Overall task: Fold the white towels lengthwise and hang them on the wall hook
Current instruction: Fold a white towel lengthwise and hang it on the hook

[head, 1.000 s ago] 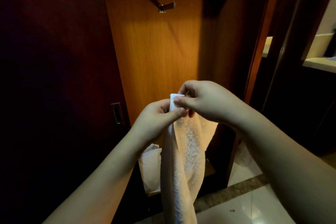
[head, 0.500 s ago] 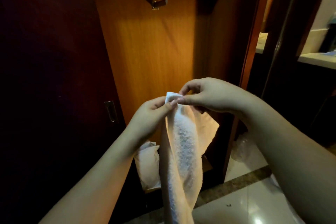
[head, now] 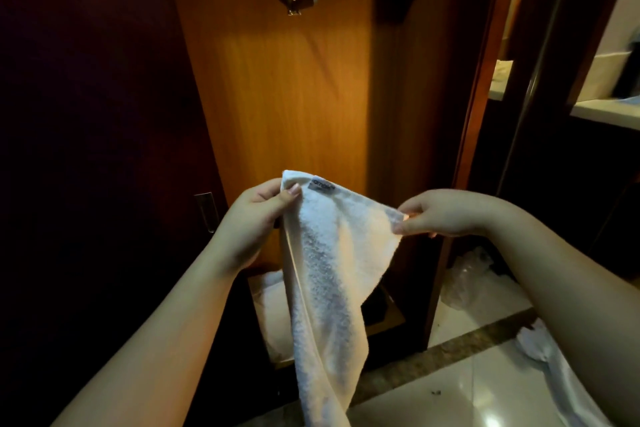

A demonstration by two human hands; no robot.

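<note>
Mid-frame, the left hand and right hand each pinch a top corner of the white towel, spread apart below the wall hook.

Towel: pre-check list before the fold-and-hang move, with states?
1. Left hand pinches a top corner of the white towel: ok.
2. Right hand pinches the other top corner: ok.
3. Top edge spread between hands: ok.
4. Folded lengthwise: not ok, held open.
5. Wall hook bare, above the hands: ok.
6. Towel's lower end off the floor: cannot tell, runs out of frame.
</note>
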